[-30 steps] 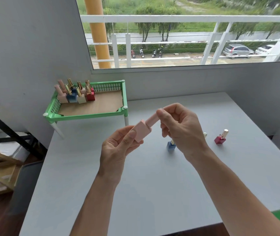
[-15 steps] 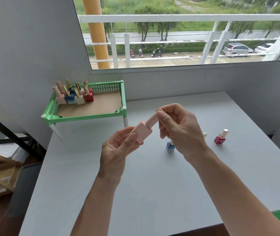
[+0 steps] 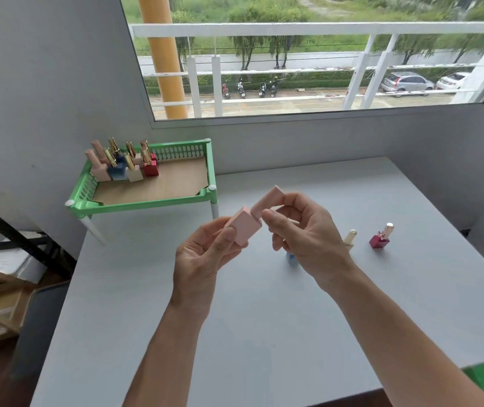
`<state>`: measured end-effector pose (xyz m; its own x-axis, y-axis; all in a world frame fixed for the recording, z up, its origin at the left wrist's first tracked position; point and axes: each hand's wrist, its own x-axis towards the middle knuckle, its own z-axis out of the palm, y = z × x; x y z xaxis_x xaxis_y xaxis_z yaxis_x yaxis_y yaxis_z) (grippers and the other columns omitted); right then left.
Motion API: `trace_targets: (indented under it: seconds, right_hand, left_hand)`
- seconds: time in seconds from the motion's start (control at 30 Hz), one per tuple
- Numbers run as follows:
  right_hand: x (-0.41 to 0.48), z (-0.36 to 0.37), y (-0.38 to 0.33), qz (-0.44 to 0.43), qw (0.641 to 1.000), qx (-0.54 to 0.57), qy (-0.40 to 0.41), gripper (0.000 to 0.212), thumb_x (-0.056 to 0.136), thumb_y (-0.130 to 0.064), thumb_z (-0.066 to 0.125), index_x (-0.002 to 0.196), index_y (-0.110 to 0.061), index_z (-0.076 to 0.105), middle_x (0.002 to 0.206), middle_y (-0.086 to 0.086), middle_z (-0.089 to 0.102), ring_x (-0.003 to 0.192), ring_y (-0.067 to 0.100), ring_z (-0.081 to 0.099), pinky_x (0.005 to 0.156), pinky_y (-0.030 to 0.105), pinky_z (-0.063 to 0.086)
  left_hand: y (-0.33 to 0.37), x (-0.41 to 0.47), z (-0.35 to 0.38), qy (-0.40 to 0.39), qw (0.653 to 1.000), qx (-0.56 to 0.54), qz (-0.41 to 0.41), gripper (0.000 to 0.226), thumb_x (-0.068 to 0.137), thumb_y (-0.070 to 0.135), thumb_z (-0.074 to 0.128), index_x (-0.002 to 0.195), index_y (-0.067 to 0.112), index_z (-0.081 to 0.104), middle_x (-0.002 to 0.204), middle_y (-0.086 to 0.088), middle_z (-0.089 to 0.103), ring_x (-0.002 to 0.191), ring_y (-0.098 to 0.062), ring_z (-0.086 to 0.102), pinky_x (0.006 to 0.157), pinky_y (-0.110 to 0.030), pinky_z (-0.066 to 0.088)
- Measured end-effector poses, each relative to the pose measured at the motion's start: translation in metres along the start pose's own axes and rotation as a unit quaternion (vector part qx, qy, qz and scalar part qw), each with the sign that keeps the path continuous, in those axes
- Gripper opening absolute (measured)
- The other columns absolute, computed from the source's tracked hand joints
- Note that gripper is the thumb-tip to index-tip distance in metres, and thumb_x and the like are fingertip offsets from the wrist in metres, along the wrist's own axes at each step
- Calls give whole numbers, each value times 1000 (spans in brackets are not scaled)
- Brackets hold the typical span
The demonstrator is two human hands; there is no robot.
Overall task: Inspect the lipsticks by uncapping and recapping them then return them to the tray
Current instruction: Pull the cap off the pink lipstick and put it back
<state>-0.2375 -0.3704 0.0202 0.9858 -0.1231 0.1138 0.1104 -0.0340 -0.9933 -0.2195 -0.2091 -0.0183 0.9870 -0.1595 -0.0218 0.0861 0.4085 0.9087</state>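
While left hand (image 3: 205, 254) clamps the boxy pink lipstick (image 3: 245, 226), right hand (image 3: 305, 239) pinches its tapered cap (image 3: 267, 199).

Bright window (image 3: 293, 69) daylight, edges warped

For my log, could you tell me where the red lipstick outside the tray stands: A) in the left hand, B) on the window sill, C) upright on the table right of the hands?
C: the red lipstick stands upright on the table, right of both hands.
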Motion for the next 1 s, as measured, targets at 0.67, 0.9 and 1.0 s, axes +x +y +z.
trace_targets:
  seconds: [0.67,0.9,1.0]
  right_hand:
    - [27,-21,85,71,986,-148,-19,10,89,-17,61,96,-24,64,69,2,67,55,21,66,61,22,48]
    - [37,-23,144,116,968,-220,-34,11,92,-21,56,97,-30,59,72,1,67,61,18,69,72,42,57]
    - [41,-16,160,124,965,-223,-50,17,92,-23,56,93,-40,56,76,4,68,63,14,68,69,28,55]
  left_hand:
    - [-80,24,-26,48,944,324,-33,43,85,39,66,126,34,55,114,13,66,107,-3,60,91,-19,42]
    - [-142,22,-49,35,812,583,-17,67,86,50,56,144,26,33,151,-1,36,140,-18,26,114,-34,22]
    - [-166,16,-61,26,750,660,-42,76,85,60,46,148,29,18,159,-1,15,145,-19,5,117,-40,3]
